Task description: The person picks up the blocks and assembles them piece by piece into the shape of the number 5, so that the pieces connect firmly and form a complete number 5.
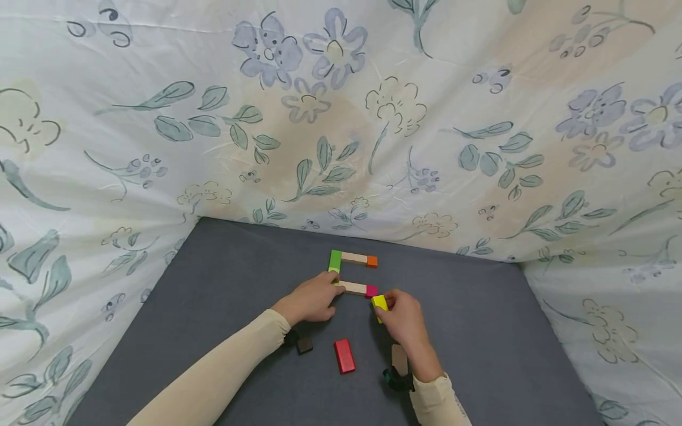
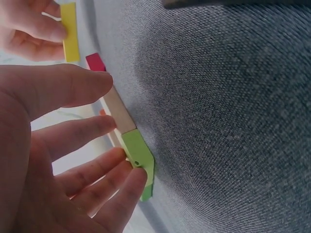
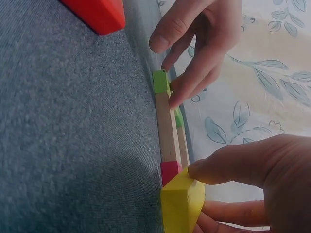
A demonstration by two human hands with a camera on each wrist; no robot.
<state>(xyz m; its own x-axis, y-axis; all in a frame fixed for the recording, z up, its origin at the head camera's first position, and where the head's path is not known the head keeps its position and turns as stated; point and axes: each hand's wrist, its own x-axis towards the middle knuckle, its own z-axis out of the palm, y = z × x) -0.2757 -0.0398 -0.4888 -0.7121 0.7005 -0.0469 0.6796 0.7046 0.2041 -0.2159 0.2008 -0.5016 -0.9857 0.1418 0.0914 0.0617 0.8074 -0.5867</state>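
Observation:
My right hand (image 1: 406, 316) pinches a yellow block (image 3: 177, 206) between thumb and fingers, just off the pink end of a row of blocks. That row has a pink block (image 1: 372, 290), a pale wooden block (image 1: 353, 288) and a light green block (image 2: 138, 153). My left hand (image 1: 314, 297) reaches over its left end, with relaxed fingertips on the green and wooden pieces. Behind, a bright green block (image 1: 335, 259) runs back to a second wooden stick (image 1: 354, 258), tipped by an orange block (image 1: 372, 261).
A red block (image 1: 344, 356) lies nearer me on the dark grey cloth (image 1: 256, 266). A dark brown block (image 1: 305, 345) sits by the left wrist, a lighter brown block (image 1: 399, 359) beside the right wrist. Flowered fabric (image 1: 341, 148) hangs at the back and sides.

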